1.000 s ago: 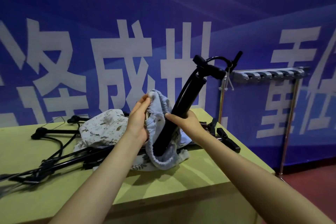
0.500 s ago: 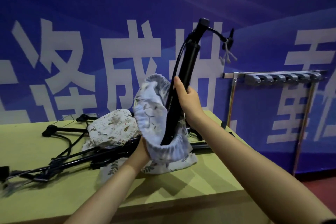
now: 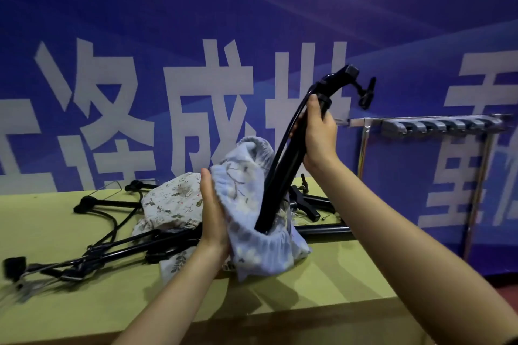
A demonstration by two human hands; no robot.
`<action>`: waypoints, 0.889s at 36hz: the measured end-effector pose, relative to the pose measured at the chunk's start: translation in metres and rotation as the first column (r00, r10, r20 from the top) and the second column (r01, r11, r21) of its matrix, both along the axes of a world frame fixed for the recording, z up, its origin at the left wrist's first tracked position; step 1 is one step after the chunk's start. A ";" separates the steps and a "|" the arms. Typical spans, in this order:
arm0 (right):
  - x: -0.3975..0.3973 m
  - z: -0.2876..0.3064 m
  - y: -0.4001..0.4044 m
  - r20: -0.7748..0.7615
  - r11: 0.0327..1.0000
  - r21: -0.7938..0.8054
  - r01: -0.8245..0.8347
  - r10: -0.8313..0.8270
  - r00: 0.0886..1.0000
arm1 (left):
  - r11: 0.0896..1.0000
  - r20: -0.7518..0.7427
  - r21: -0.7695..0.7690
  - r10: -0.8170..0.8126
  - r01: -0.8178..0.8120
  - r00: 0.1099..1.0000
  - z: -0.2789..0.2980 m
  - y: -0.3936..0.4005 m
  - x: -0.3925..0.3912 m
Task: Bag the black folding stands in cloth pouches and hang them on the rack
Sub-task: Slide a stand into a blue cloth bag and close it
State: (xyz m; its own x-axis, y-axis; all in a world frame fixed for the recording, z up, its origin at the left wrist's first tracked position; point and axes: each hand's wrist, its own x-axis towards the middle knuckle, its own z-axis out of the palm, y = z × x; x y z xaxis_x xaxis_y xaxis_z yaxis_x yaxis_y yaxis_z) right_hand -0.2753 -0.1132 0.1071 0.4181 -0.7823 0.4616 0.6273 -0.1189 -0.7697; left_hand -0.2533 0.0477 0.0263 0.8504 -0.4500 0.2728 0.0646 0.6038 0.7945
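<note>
Head view: at frame centre the right hand [image 3: 318, 134] is clenched round a black folding stand [image 3: 283, 173], its lower end sunk in the mouth of a blue cloth pouch [image 3: 252, 213]; the left hand [image 3: 211, 210] grasps the pouch's side; more stands [image 3: 112, 249] lie lower left on the green table [image 3: 322, 283]; the rack [image 3: 437, 126] stands at right.

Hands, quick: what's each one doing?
Left hand: holds the pale blue cloth pouch.
Right hand: grips the black folding stand.
</note>
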 end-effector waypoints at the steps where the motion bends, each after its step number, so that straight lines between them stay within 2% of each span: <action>1: 0.000 -0.001 0.002 0.007 1.000 -0.008 0.014 -0.014 1.000 | 0.999 0.100 0.015 -0.040 0.039 0.994 -0.001 0.000 0.000; 3: 0.000 -0.003 0.006 0.017 0.999 -0.025 0.032 -0.031 0.999 | 0.992 0.281 0.118 -0.066 0.034 0.957 -0.004 -0.001 -0.001; 5: 0.001 -0.003 0.009 0.001 0.997 -0.051 0.064 -0.064 0.998 | 0.971 0.502 0.222 -0.035 -0.090 0.864 -0.006 -0.006 -0.002; 6: 0.001 -0.002 0.010 -0.003 0.995 -0.061 0.075 -0.075 0.997 | 0.955 0.566 0.248 -0.006 -0.163 0.825 -0.007 -0.008 0.000; 11: -0.003 0.005 0.017 -0.015 0.995 -0.079 0.059 -0.060 0.998 | 0.882 0.696 0.313 0.040 -0.352 0.717 -0.006 -0.012 0.003; 14: -0.006 0.009 0.021 0.029 0.998 -0.049 -0.048 0.049 0.998 | 0.852 0.718 0.330 0.052 -0.406 0.694 -0.011 -0.018 0.011; 17: -0.007 0.008 0.024 0.061 0.995 -0.082 -0.063 0.068 0.996 | 0.864 0.704 0.287 0.104 -0.414 0.703 -0.012 -0.020 0.007; 21: -0.010 0.004 0.028 0.102 0.992 -0.099 -0.078 0.088 0.991 | 0.915 0.603 0.272 0.078 -0.296 0.794 -0.005 -0.022 -0.007; 29: -0.015 -0.005 0.023 0.017 0.975 -0.173 -0.139 0.144 0.989 | 0.817 0.600 0.407 0.098 -0.409 0.794 -0.004 -0.023 0.010; 32: -0.020 0.000 0.018 0.005 0.966 -0.216 -0.141 0.146 0.989 | 0.776 0.668 0.392 0.130 -0.494 0.733 -0.002 -0.016 0.017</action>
